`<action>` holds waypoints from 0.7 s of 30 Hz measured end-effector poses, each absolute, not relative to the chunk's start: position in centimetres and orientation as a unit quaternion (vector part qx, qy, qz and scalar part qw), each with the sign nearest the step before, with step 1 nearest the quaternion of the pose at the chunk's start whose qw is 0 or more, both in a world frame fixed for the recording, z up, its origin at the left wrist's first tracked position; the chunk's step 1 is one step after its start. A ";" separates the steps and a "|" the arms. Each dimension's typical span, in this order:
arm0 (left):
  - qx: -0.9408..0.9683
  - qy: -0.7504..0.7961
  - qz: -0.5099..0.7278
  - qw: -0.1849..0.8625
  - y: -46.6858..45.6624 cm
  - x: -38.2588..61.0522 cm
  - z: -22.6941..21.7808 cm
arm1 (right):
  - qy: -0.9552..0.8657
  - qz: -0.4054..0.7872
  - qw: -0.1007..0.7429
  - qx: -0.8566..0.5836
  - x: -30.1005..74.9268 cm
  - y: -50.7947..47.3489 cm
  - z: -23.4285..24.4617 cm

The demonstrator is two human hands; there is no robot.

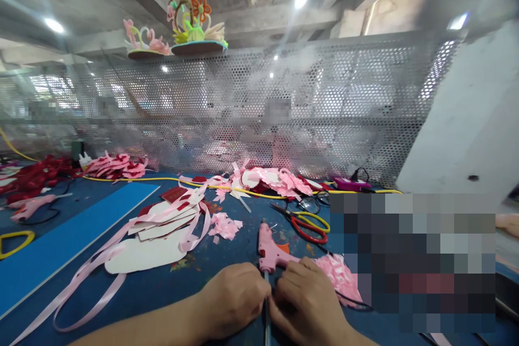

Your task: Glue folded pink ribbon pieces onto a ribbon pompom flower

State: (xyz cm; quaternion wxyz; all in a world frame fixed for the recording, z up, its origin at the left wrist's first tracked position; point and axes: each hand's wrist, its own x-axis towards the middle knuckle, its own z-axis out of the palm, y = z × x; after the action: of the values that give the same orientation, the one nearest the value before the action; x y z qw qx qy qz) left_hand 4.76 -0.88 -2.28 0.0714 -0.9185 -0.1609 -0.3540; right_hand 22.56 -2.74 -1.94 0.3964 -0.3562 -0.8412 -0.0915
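A pink hot glue gun lies on the blue table with its nozzle pointing away from me. From its rear a translucent glue stick runs back toward me between my hands. My left hand is closed, thumb and fingers pinching the stick just behind the gun. On the other side, my right hand is curled closed with its thumb against the stick, and its knuckles meet the end of the gun's handle. The right fingertips are partly hidden. A pile of pink ribbon pieces sits beside the right hand.
White card shapes with pink ribbon lie at left, near a blue board. Red-and-yellow-handled scissors rest beyond the gun. A yellow cable crosses the back, before a perforated metal screen. Another glue gun lies far left.
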 end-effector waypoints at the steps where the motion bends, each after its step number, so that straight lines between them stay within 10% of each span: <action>1: -0.919 -0.161 -0.355 0.067 -0.9 4.7 -2.2 | -0.842 -0.093 0.396 -0.354 22.6 -2.7 -2.0; 21: -0.893 -0.226 -0.364 -0.135 -1.0 4.4 -2.2 | -0.852 -0.098 0.373 -0.355 22.7 -2.5 -1.4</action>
State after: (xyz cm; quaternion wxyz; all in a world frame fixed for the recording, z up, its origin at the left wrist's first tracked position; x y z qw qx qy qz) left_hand 4.41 -0.96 -2.18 -0.1354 -0.8934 -0.2258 -0.3641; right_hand 22.69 -2.51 -1.40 0.3731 -0.3549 -0.8516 -0.0979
